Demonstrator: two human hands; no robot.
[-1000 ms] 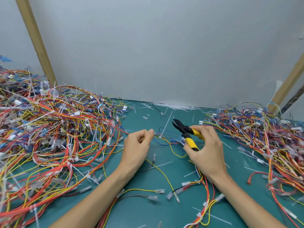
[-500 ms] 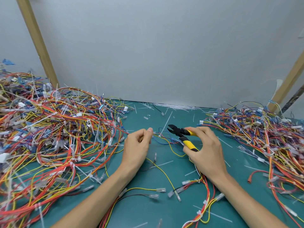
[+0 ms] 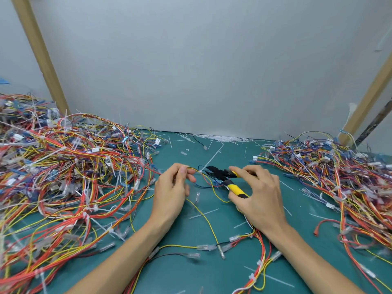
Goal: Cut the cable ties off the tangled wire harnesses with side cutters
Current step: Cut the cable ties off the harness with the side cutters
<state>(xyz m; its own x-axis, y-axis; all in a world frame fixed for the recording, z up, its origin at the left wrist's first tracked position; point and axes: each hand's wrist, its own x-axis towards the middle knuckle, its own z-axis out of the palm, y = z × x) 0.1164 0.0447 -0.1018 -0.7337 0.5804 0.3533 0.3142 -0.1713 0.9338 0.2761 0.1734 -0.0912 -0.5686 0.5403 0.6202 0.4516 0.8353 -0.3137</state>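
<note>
My right hand (image 3: 259, 198) grips yellow-and-black side cutters (image 3: 227, 180), their black jaws pointing left. The jaw tips sit right beside a small white cable tie (image 3: 200, 171) on a thin harness of yellow, red and blue wires (image 3: 212, 183). My left hand (image 3: 171, 192) pinches that harness just left of the tie, between thumb and fingertips. The harness trails down across the green mat (image 3: 191, 279) toward me, ending in clear plastic connectors (image 3: 204, 247).
A large tangled heap of wire harnesses (image 3: 63, 177) fills the left side. A second heap (image 3: 339, 179) covers the right. Cut white tie scraps (image 3: 220, 137) lie along the grey back wall. Wooden posts (image 3: 40, 54) lean at both sides.
My right hand has swung the cutters down and leftward, bringing the jaws close to the tie. My left hand has kept its pinch on the harness.
</note>
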